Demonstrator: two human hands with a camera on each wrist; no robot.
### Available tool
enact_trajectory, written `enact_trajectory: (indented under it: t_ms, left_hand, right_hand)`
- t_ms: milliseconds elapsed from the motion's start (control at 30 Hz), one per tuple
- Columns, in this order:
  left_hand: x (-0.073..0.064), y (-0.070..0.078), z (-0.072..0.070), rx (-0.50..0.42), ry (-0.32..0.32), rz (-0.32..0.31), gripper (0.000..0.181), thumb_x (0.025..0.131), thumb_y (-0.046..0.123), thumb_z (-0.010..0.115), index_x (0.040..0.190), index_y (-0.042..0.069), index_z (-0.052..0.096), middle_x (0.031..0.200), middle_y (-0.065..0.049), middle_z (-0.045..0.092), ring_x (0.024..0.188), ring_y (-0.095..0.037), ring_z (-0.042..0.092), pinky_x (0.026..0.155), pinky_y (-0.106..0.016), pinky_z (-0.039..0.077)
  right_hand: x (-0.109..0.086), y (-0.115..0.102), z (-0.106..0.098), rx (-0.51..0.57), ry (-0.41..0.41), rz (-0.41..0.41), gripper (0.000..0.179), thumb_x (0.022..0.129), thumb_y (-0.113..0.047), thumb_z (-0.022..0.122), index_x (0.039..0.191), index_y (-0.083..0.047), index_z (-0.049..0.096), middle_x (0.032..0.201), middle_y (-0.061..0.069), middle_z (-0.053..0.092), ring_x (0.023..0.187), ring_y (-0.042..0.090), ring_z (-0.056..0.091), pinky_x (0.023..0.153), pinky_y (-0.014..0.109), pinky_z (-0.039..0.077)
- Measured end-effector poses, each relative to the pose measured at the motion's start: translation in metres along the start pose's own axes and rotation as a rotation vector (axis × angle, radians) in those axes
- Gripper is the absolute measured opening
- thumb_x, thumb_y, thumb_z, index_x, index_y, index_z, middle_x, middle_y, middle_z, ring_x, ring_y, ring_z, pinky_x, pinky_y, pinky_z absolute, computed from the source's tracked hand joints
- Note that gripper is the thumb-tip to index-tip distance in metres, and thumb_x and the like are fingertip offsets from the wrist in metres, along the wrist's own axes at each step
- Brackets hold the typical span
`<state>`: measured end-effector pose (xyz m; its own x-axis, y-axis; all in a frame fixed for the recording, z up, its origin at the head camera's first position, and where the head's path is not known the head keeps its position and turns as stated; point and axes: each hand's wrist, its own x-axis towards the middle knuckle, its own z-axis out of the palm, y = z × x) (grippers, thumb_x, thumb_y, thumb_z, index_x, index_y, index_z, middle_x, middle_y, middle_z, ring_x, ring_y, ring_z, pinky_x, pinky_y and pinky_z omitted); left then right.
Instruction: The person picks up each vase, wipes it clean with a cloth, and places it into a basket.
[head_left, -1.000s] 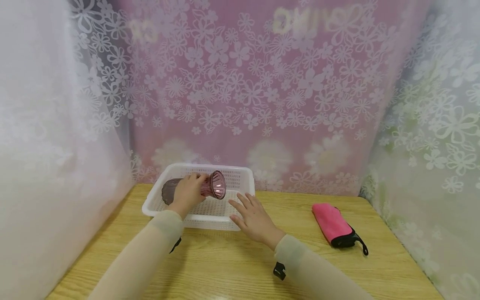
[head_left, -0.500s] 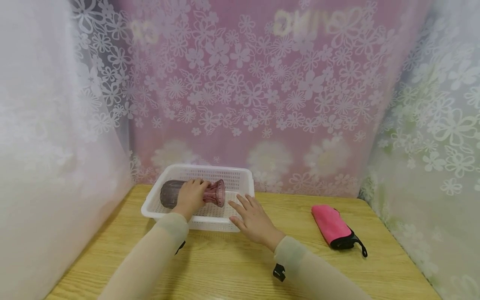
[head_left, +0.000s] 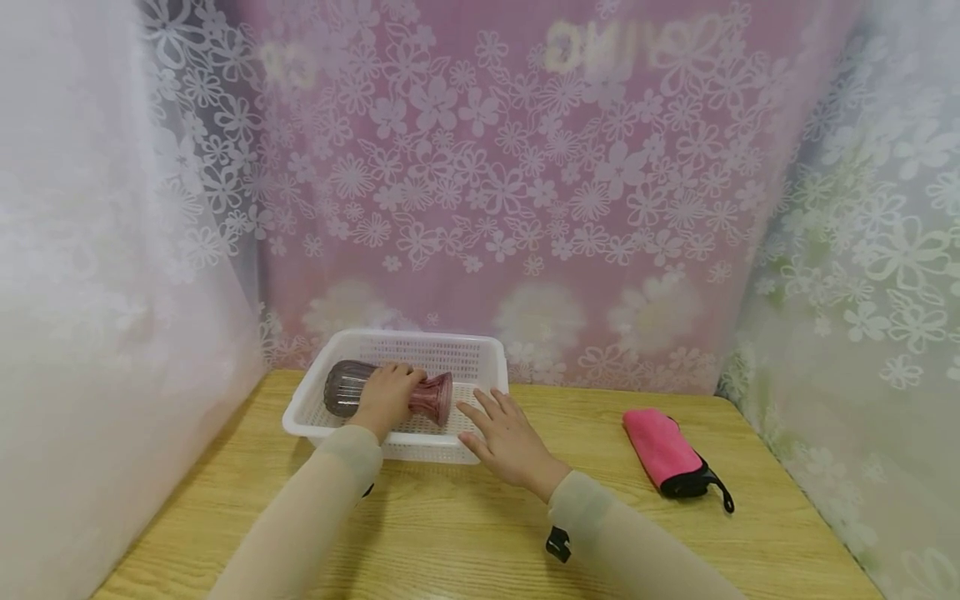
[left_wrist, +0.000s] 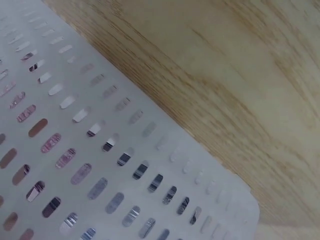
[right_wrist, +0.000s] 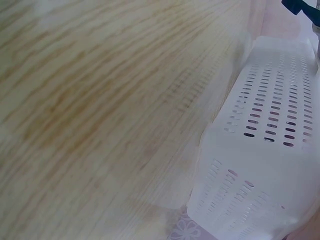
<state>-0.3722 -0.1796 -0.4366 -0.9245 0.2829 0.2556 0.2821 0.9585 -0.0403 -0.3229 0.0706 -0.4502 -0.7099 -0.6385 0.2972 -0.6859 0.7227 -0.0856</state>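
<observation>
In the head view, a ribbed glass vase (head_left: 347, 390), purplish grey at the body and pink at the flared mouth, lies on its side within a white plastic basket (head_left: 442, 448). My left hand (head_left: 384, 402) grips it from above around the narrowing middle, hiding that part. The mouth points right. My right hand (head_left: 510, 440) is held with fingers spread at the basket's right front corner, fingertips over the rim. The left wrist view shows the slotted basket wall (left_wrist: 115, 150), with pink and grey glass glinting through the slots. Basket sides (right_wrist: 260, 150) fill the right of the right wrist view.
A rolled pink cloth (head_left: 663, 450) with black trim and a loop lies at the right of the wood-grain table (head_left: 465, 533). Floral curtains (head_left: 480, 167) close off the back and both sides, the back one right behind the basket.
The vase has come down into the basket in my left hand, its mouth swinging from facing me to facing right. My right hand has stayed in place.
</observation>
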Motion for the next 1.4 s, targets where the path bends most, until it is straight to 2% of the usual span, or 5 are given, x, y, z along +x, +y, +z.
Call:
enact_trajectory:
  t_ms: [200,600,1033,1200,1400]
  left_hand:
    - [0.0007,0.0006,0.002,-0.001,-0.033,0.006,0.065,0.076,0.02,0.089,0.134,0.016,0.059,0.129,-0.01,0.062,0.123,-0.033,0.054,0.107,-0.049,0.039]
    - [0.0017,-0.0008,-0.0013,-0.095,-0.066,0.007,0.063,0.078,0.014,0.086,0.135,0.012,0.059,0.133,-0.013,0.06,0.129,-0.036,0.05,0.112,-0.05,0.033]
    - [0.0044,-0.0008,-0.0022,-0.15,-0.07,-0.034,0.064,0.074,0.015,0.089,0.132,0.011,0.061,0.13,-0.013,0.062,0.127,-0.036,0.052,0.112,-0.05,0.034]
    - [0.005,-0.0015,-0.0001,-0.164,-0.046,-0.024,0.064,0.074,0.013,0.088,0.132,0.009,0.061,0.13,-0.014,0.063,0.126,-0.036,0.052,0.112,-0.049,0.034]
    - [0.0046,-0.0029,-0.0004,-0.258,-0.047,-0.041,0.063,0.078,0.014,0.087,0.135,0.01,0.06,0.134,-0.013,0.06,0.129,-0.036,0.051,0.111,-0.049,0.036]
  right_hand:
    - [0.0004,-0.0012,-0.0002,0.008,-0.022,0.011,0.062,0.106,-0.056,0.03,0.157,-0.021,0.036,0.163,0.012,0.026,0.151,0.037,0.016,0.12,0.054,0.013]
    - [0.0014,-0.0008,-0.0007,0.001,-0.019,0.015,0.062,0.106,-0.056,0.03,0.157,-0.022,0.036,0.163,0.011,0.027,0.15,0.037,0.017,0.12,0.054,0.014]
    - [0.0011,-0.0022,0.0003,0.008,-0.029,0.019,0.062,0.106,-0.056,0.029,0.158,-0.022,0.035,0.163,0.01,0.025,0.151,0.036,0.016,0.12,0.054,0.013]
    - [0.002,-0.0021,-0.0008,0.014,-0.025,0.021,0.062,0.106,-0.057,0.029,0.157,-0.022,0.036,0.163,0.01,0.026,0.15,0.037,0.016,0.12,0.054,0.013]
    - [0.001,-0.001,-0.0011,0.005,-0.014,0.01,0.064,0.106,-0.058,0.028,0.157,-0.021,0.037,0.162,0.012,0.028,0.15,0.039,0.018,0.119,0.056,0.015]
